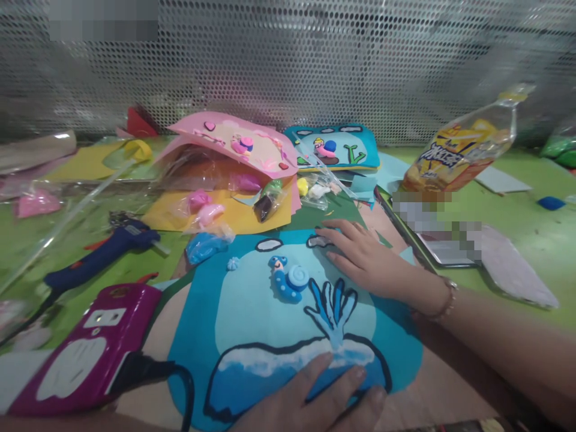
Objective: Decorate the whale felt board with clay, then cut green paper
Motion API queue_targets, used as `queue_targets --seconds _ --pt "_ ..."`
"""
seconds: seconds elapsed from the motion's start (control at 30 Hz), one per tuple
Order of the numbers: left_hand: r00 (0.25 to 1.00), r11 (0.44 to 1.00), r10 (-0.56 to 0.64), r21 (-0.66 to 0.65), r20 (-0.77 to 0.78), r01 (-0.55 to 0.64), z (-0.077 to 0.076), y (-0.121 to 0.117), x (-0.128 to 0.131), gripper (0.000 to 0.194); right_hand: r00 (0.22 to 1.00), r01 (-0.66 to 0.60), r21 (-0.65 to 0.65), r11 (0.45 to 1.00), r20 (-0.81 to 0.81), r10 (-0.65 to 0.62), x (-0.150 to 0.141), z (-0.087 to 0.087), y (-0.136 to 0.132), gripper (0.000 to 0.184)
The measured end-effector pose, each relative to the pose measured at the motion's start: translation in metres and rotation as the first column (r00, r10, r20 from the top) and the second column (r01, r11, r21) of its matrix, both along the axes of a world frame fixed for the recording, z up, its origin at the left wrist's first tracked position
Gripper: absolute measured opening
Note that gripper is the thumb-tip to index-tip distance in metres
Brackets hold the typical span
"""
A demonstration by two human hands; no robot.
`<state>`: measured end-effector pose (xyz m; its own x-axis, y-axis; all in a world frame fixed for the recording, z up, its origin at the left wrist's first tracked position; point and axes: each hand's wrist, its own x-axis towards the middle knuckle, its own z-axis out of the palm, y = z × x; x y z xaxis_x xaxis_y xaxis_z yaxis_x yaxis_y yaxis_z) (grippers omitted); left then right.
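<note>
On the clay picture [247,312], my left hand [310,402] and right hand [378,261] lie spread, best kept light over black outlines [210,384].

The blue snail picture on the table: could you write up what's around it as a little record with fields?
Main piece: blue paper picture with a spotted blue snail
Left hand: spread, on the blue-and-white shape along the near edge
Right hand: fingers at the upper-right cloud
Behind: pink snail picture, smaller teal one
Left side: dark blue glue gun, purple power strip
Right side: tilted clear bottle, yellow label
</note>
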<state>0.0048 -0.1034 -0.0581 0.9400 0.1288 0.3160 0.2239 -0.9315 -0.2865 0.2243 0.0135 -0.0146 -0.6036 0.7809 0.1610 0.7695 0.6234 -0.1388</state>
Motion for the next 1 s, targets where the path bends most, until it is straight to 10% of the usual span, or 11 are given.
queue_targets --seconds 1.0 --pt "1.000 1.000 0.016 -0.015 -0.011 -0.017 0.0045 0.0000 0.0001 0.042 0.998 -0.006 0.032 0.999 0.070 0.004 0.0003 0.0013 -0.0012 0.045"
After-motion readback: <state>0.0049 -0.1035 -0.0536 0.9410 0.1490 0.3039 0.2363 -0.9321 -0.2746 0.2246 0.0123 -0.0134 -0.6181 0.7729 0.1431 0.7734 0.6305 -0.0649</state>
